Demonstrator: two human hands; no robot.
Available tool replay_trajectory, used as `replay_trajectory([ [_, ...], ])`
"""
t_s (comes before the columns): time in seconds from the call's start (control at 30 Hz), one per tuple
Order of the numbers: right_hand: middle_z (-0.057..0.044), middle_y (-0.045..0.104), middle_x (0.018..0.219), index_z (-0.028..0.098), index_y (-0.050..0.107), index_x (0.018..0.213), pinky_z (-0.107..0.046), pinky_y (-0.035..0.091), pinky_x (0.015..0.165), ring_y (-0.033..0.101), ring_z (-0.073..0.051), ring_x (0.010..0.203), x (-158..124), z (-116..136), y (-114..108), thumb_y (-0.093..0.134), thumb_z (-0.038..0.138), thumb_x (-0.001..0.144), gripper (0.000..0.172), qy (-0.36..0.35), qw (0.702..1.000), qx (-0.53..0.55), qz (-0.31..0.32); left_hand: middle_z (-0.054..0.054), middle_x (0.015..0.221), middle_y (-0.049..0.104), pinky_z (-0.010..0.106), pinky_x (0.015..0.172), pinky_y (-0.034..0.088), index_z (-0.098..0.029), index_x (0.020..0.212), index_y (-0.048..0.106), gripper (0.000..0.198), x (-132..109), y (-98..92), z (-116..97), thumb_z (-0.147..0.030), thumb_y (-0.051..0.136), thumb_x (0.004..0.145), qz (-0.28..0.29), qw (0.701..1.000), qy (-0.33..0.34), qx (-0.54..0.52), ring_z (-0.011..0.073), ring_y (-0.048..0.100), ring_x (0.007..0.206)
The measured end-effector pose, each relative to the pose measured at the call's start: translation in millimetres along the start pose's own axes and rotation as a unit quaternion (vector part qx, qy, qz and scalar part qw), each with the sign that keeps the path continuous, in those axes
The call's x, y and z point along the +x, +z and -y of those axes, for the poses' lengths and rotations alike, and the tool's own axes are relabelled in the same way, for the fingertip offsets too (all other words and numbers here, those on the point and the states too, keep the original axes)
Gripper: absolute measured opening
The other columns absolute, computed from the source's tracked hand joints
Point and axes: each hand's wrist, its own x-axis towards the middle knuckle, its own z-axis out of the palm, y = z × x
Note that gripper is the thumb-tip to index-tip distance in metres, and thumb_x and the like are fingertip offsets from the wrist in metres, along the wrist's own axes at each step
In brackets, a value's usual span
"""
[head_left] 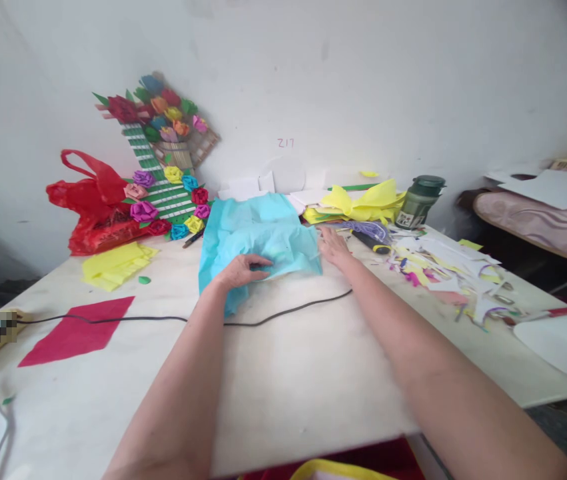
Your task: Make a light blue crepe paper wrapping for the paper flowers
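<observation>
A crumpled sheet of light blue paper lies on the pale table near its far middle. My left hand rests on the sheet's near edge, fingers curled and pinching the paper. My right hand lies at the sheet's right edge, fingers stretched out flat against it. A black cable runs across the table just in front of both hands.
A paper-flower decoration leans on the wall beside a red plastic bag. Yellow paper and a red sheet lie left. Yellow tissue, a green jar and paper scraps lie right.
</observation>
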Motion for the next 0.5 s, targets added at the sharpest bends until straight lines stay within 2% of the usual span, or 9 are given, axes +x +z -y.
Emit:
replay_trajectory([
  [0.07,-0.012,0.051,0.119,0.018,0.045,0.121,-0.036,0.035,0.087,0.050,-0.025,0.104,-0.6,-6.3,-2.2,0.030,0.023,0.083,0.041,0.009,1.000,-0.018,0.006,0.005,0.104,0.065,0.031,0.085,0.044,-0.018,0.103,0.064,0.044,0.4,0.1,0.1,-0.042,0.061,0.066,0.000,1.000,-0.003,-0.001,0.0210,0.058,0.094],
  [0.13,-0.011,0.056,0.112,0.018,0.056,0.107,-0.039,0.033,0.087,0.050,-0.026,0.103,-1.3,-10.5,-4.5,0.030,0.023,0.083,0.036,0.000,0.998,-0.056,0.022,0.005,0.104,0.065,0.032,0.085,0.045,-0.018,0.103,0.064,0.045,0.8,0.2,-0.2,-0.043,0.062,0.065,-0.002,1.000,-0.005,-0.001,0.0211,0.058,0.094],
  [0.27,-0.011,0.061,0.102,0.019,0.063,0.086,-0.041,0.028,0.088,0.048,-0.028,0.103,-1.1,-6.8,-8.3,0.037,0.024,0.079,0.028,-0.062,0.991,-0.115,0.012,0.005,0.104,0.065,0.032,0.085,0.045,-0.017,0.103,0.064,0.046,1.6,0.7,-0.3,-0.043,0.063,0.065,-0.004,1.000,0.000,0.001,0.0213,0.058,0.094],
  [0.37,-0.008,0.064,0.089,0.018,0.061,0.080,-0.035,0.033,0.080,0.052,-0.024,0.090,1.2,5.8,-11.6,0.039,0.026,0.078,0.024,-0.061,0.994,-0.071,0.052,0.005,0.104,0.065,0.032,0.085,0.045,-0.018,0.103,0.064,0.045,2.1,1.3,0.7,-0.041,0.063,0.065,-0.008,1.000,0.007,0.008,0.0208,0.058,0.094],
  [0.43,-0.005,0.063,0.079,0.018,0.058,0.075,-0.029,0.035,0.070,0.053,-0.020,0.078,3.2,14.2,-13.0,0.043,0.035,0.077,0.023,-0.039,0.996,-0.014,0.077,0.005,0.103,0.065,0.032,0.086,0.045,-0.018,0.103,0.064,0.044,2.4,1.7,1.3,-0.039,0.063,0.065,-0.011,1.000,0.011,0.013,0.0204,0.058,0.094],
  [0.5,-0.001,0.060,0.074,0.018,0.057,0.072,-0.025,0.034,0.062,0.052,-0.017,0.070,5.0,20.2,-12.4,0.050,0.043,0.072,0.026,-0.017,0.996,0.045,0.074,0.004,0.103,0.065,0.032,0.087,0.044,-0.018,0.103,0.064,0.043,2.8,2.2,1.6,-0.037,0.063,0.064,-0.014,1.000,0.014,0.016,0.0205,0.058,0.094],
])
